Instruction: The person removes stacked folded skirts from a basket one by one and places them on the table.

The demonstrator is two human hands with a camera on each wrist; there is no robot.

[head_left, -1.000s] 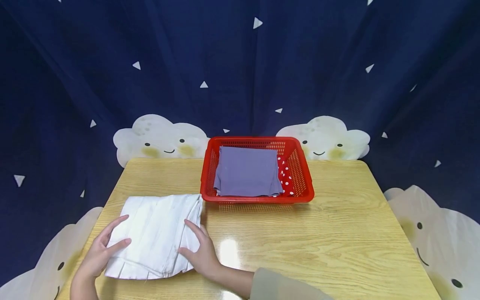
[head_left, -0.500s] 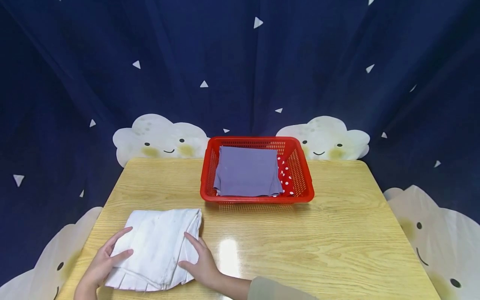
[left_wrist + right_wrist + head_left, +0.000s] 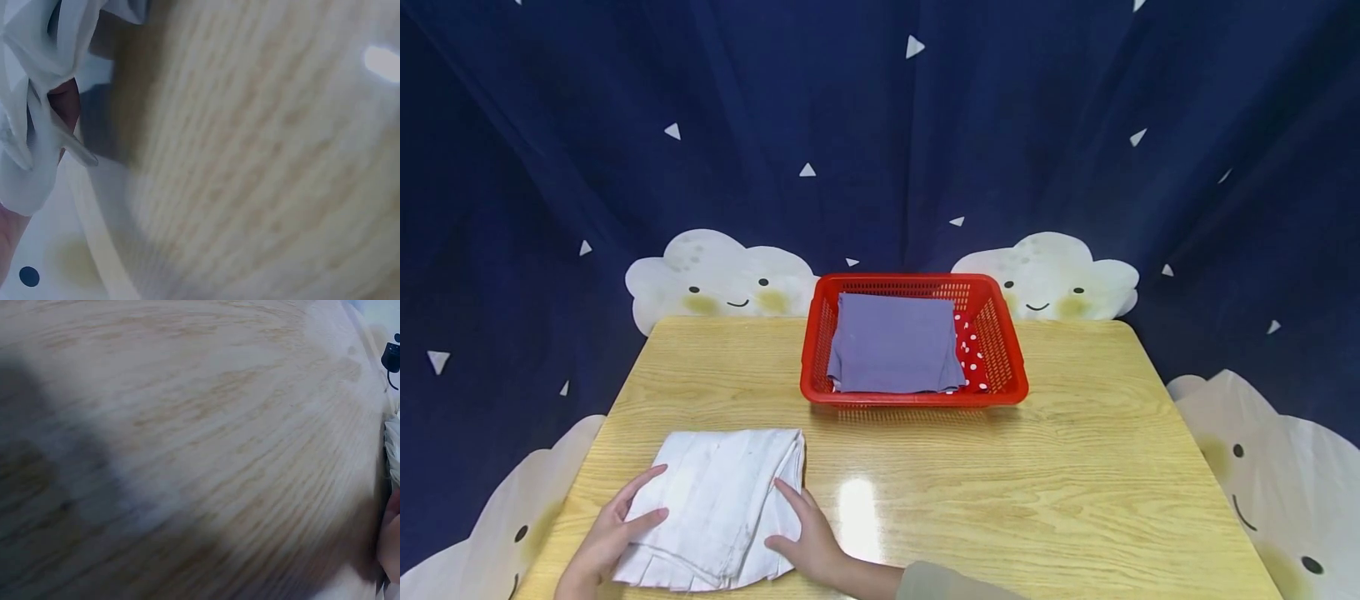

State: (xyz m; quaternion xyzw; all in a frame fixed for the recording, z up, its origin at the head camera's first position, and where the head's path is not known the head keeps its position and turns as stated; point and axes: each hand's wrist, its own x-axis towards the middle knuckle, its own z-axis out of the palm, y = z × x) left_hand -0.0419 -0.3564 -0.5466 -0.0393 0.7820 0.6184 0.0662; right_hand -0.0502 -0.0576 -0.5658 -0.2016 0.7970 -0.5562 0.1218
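Note:
A folded white cloth (image 3: 711,500) with a pleated lower edge is at the front left of the table. My left hand (image 3: 613,533) grips its left side, thumb and forefinger over the top and the other fingers hidden. On the cloth's right side, my right hand (image 3: 812,537) holds it the same way, thumb and forefinger spread on top. Loose folds of the white cloth (image 3: 31,175) hang around the fingers in the left wrist view. Only a sliver of the cloth (image 3: 394,444) shows at the right edge of the right wrist view.
A red plastic basket (image 3: 917,400) stands at the table's back middle. Inside lie a folded purple-grey cloth (image 3: 895,342) and a red cloth with white dots (image 3: 972,358). The wooden table (image 3: 1037,483) meets a dark blue curtain (image 3: 880,150) at the back.
Both hands have drawn the white cloth toward the front of the table, away from the basket's near edge. The basket and the cloths in it have stayed still.

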